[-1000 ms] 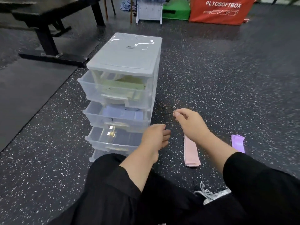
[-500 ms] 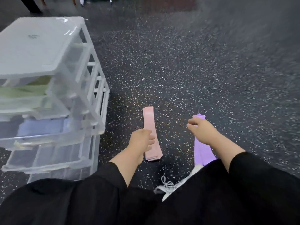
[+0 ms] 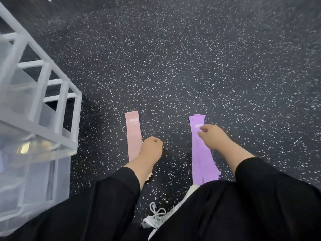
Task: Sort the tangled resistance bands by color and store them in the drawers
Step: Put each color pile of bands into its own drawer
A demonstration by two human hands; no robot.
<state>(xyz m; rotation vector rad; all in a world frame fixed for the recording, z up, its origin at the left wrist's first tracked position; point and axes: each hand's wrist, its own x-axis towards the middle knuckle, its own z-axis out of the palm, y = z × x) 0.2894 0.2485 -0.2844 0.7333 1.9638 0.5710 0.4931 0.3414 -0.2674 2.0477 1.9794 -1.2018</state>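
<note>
Two sorted stacks left on floor [image 3: 225, 66]: pink bands [image 3: 133, 133] and purple bands [image 3: 202, 159], well apart, neither stored yet. Drawers [image 3: 40, 105] stand at my left; contents too blurred to read. Left hand [image 3: 150, 150] curled, holds nothing, above pink stack's near end. Right hand [image 3: 214, 137] loosely curled above purple stack; contact w/ it: can't tell. I judge sorting done, storing pink + purple remains.

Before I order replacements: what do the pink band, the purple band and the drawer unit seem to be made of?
Pink band: probably matte latex or rubber; it lies thin, flat and without gloss.
Purple band: seemingly the same matte elastic sheet, with a pale printed patch near the far end.
Drawer unit: translucent, slightly glossy plastic bins in a white, probably plastic frame.
</note>
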